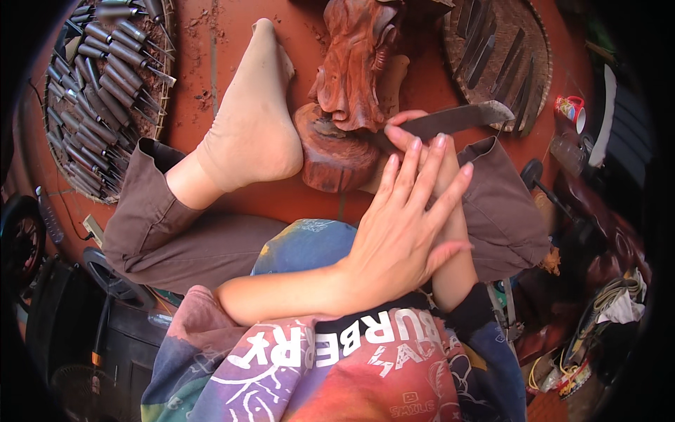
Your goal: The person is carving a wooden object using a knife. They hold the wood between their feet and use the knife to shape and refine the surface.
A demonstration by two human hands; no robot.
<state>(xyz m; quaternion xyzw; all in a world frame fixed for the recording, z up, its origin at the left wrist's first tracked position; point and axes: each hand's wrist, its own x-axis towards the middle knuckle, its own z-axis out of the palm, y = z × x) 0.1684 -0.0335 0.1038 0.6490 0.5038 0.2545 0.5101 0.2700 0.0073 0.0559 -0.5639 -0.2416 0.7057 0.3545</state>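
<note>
My left hand (397, 214) crosses over my right one, its fingers stretched out and a little apart; whether the two touch is hard to tell. Beneath it, partly hidden, my right hand (446, 158) has its fingers curled around a flat dark metal blade (460, 121). The blade points right and has a pale, worn tip; its other end is hidden by my fingers. Just beyond my hands stands a reddish-brown wood carving (355, 67) with flowing, folded shapes. Its thick round base (336, 162) sits on the floor between my feet.
A woven tray (169, 91) at far left holds many dark-handled chisels (119, 74). Another round tray (538, 42) at far right carries several dark flat blades (481, 60). My socked foot (249, 116) rests left of the carving. A red-and-white mug (571, 109) stands right; wood chips dot the tiles.
</note>
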